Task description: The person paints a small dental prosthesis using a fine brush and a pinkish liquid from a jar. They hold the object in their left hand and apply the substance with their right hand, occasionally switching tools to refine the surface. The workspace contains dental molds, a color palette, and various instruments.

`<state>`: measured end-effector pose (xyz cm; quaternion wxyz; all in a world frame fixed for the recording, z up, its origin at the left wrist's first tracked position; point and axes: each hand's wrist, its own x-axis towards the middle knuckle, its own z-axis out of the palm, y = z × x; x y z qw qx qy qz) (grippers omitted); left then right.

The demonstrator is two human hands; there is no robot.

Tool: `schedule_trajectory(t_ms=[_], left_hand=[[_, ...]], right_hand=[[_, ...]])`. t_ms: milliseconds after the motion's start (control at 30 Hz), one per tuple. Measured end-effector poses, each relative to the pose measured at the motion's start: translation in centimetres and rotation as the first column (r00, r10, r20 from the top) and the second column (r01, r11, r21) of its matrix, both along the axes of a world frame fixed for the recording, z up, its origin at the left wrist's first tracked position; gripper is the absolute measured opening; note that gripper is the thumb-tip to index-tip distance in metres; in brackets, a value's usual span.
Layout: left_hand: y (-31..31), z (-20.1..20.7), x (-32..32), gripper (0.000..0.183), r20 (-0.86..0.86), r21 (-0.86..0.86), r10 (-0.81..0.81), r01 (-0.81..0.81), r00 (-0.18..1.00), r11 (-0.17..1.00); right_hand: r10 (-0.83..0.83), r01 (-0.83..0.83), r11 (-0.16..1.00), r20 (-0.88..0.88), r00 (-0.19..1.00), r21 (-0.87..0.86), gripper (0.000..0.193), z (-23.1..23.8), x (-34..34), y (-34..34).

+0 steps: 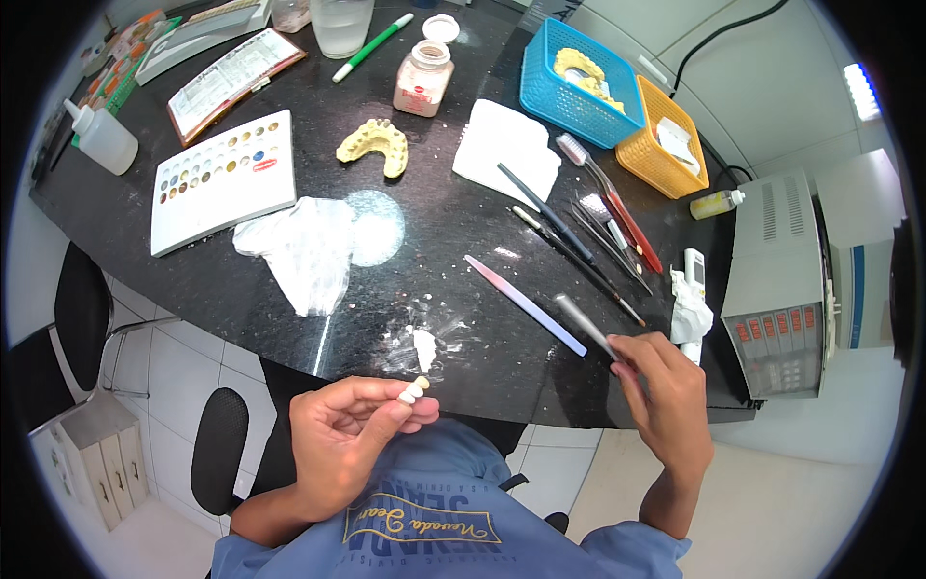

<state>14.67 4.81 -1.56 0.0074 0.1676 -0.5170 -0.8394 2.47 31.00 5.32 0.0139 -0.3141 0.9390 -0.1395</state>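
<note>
Between the thumb and fingers of my left hand (362, 434) is a small dental bridge (414, 391), with white teeth and a yellowish one at its tip. It is held just off the near table edge, below a patch of white powder (424, 349). My right hand (664, 396) is closed on a slim grey tool (584, 320), wider at its far end and somewhat blurred; I cannot tell its exact kind. A pink-to-blue nail file (526, 305) lies to the left of that tool. Farther back sits a yellowish dental arch model (376, 148).
Brushes (579, 249) and a red-handled toothbrush (617, 203) lie right of a folded white cloth (506, 150). Behind stand an open powder jar (423, 82), a blue basket (579, 101) and an orange basket (666, 154). A palette (227, 183) and crumpled tissue (304, 251) are left.
</note>
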Motion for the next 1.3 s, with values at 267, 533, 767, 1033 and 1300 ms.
schedule_trajectory(t_ms=[267, 533, 767, 1033, 1300], left_hand=[[0.1, -0.4, 0.0, 0.017, 0.003, 0.007, 0.002, -0.002, 1.0, 1.0], [-0.2, 0.4, -0.3, 0.016, 0.083, 0.012, 0.008, -0.009, 0.997, 1.0], [-0.3, -0.1, 0.0, 0.016, 0.014, 0.062, 0.012, -0.013, 1.0, 0.998], [-0.8, -0.1, 0.0, 0.018, 0.033, 0.121, -0.085, 0.08, 0.996, 0.989], [-1.2, -0.5, 0.0, 0.019, 0.007, 0.136, -0.12, 0.117, 0.993, 0.984]], right_hand=[[-0.017, 0.005, 0.996, -0.126, 0.992, -0.088, 0.016, -0.5, -2.9, 0.0], [0.091, -0.109, 0.989, -0.173, 0.981, -0.102, 0.018, -1.3, -7.5, -4.8], [0.157, -0.166, 0.985, -0.164, 0.974, -0.044, 0.023, -2.1, -8.5, -7.0], [0.052, -0.048, 0.999, -0.282, 0.958, 0.019, 0.019, 1.5, -8.5, -7.6], [0.059, -0.269, 0.818, -0.391, 0.918, -0.508, 0.01, 8.0, -10.9, -13.3]])
